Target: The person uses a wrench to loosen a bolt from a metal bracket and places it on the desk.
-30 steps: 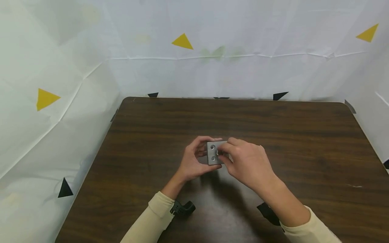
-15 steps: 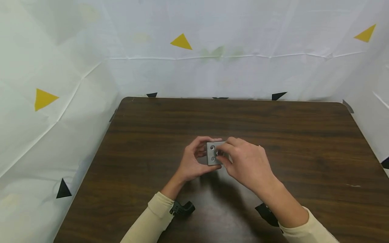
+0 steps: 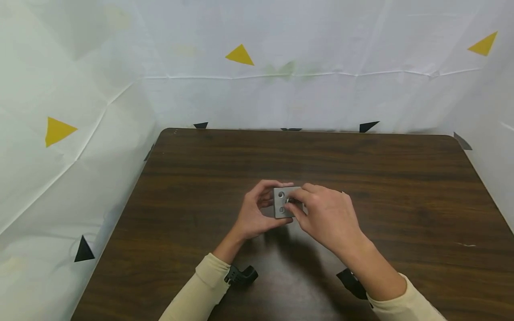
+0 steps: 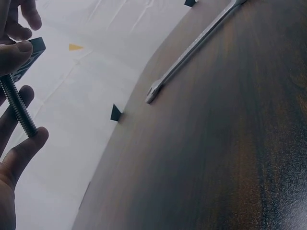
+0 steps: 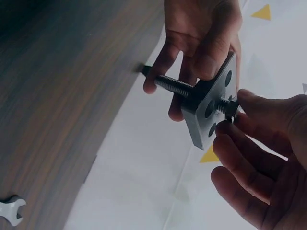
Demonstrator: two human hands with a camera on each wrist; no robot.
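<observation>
Right now both hands work in the middle of the head view, raised a little above the dark brown wood-grain surface [image 3: 361,169]. The left hand [image 3: 254,214] curls its fingers and thumb round a small grey square metal plate with round holes [image 3: 282,203], holding it by the edges; in the right wrist view the plate [image 5: 211,108] sits at the centre right of the frame. A long dark threaded steel bolt [image 5: 175,87] passes through one of the plate's holes, its shank sticking out on the left-hand side, where the left fingers also touch it; the left wrist view shows that shank [image 4: 18,105] at the far left edge. The right hand [image 3: 327,216] pinches a small dark nut [image 5: 229,108] between thumb and fingertips on the bolt's end just at the plate's face.

As far as the pictures show, the bolt is already through the plate and the nut is started on the thread; whether it is seated tight against the plate cannot be told. A silver open-ended metal wrench [image 4: 192,48] lies untouched on the surface, well apart from the hands, in the upper middle of the left wrist frame.

No brand, label or readable writing shows anywhere; the white sheet backdrop [image 3: 321,98] bears only yellow and black triangles.
</observation>
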